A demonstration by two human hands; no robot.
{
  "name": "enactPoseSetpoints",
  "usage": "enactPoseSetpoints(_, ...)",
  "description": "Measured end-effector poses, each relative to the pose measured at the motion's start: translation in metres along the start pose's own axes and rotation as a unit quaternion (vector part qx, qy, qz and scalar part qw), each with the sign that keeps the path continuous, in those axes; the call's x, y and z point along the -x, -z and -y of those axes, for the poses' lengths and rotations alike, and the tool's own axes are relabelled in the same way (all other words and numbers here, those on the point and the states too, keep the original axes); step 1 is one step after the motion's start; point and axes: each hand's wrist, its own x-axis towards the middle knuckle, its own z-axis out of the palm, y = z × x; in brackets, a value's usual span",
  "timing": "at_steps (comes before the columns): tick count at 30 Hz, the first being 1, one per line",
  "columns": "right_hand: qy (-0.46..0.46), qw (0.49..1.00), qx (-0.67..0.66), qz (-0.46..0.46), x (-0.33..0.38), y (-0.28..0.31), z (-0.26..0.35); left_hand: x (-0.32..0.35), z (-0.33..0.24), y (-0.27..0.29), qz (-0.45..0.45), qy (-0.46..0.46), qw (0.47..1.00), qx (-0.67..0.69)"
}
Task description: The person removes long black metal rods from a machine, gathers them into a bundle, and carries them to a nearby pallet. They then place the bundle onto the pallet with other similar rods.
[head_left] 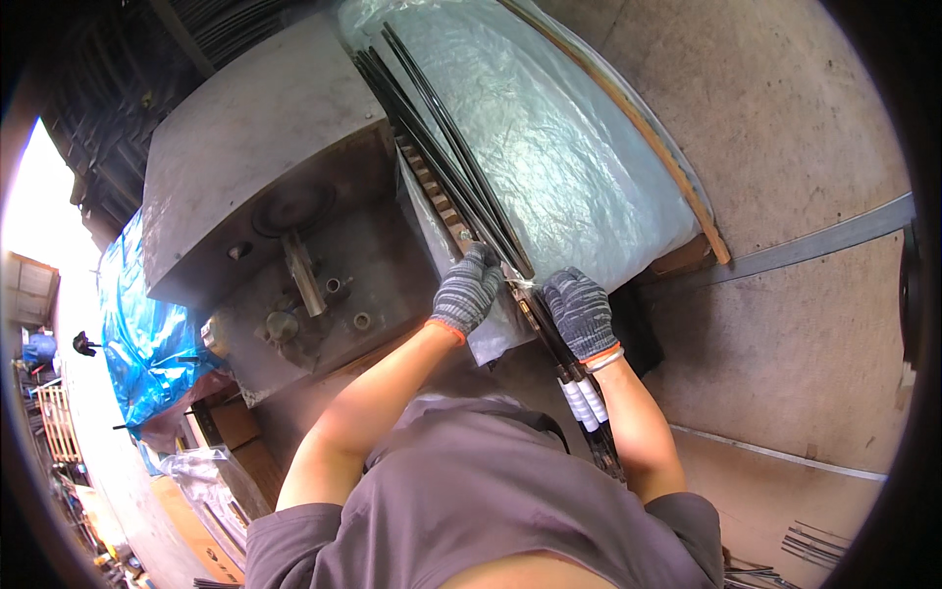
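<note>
A bundle of long, thin dark rods [446, 157] slants from the far middle toward my body. Around its near part runs a thin whitish tie [520, 282], stretched between my two hands. My left hand [465, 292], in a grey knit glove with an orange cuff, is closed at the left side of the bundle. On the other side my right hand [581, 312], gloved alike, has its fingers curled in at the tie's other end. Both fingertips are partly hidden. White wrapping [584, 402] covers part of the rods nearer my body, beside my right forearm.
Clear plastic sheeting [579, 147] covers a stack under the rods, with a wooden strip [628, 108] along its right edge. At left stands a grey metal machine [265, 108] with protruding cylindrical parts. Blue sheeting [147, 314] hangs farther left. Brown boards [785, 324] lie at right.
</note>
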Motion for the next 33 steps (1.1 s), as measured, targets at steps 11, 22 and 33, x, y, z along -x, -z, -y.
enactPoseSetpoints(11, -0.184, 0.949, -0.160, 0.199, 0.060, 0.008, 0.011, 0.007, 0.002, -0.005, 0.237, 0.152, 0.899, 0.337)
enactPoseSetpoints(22, -0.208, 0.947, -0.194, 0.146, 0.168, 0.001, 0.013, -0.014, -0.052, 0.061, 0.134, 0.045, 0.773, 0.618)
enactPoseSetpoints(33, -0.291, 0.953, 0.000, 0.090, 0.240, -0.023, 0.074, 0.022, -0.071, 0.062, -0.029, 0.122, 0.842, 0.525)
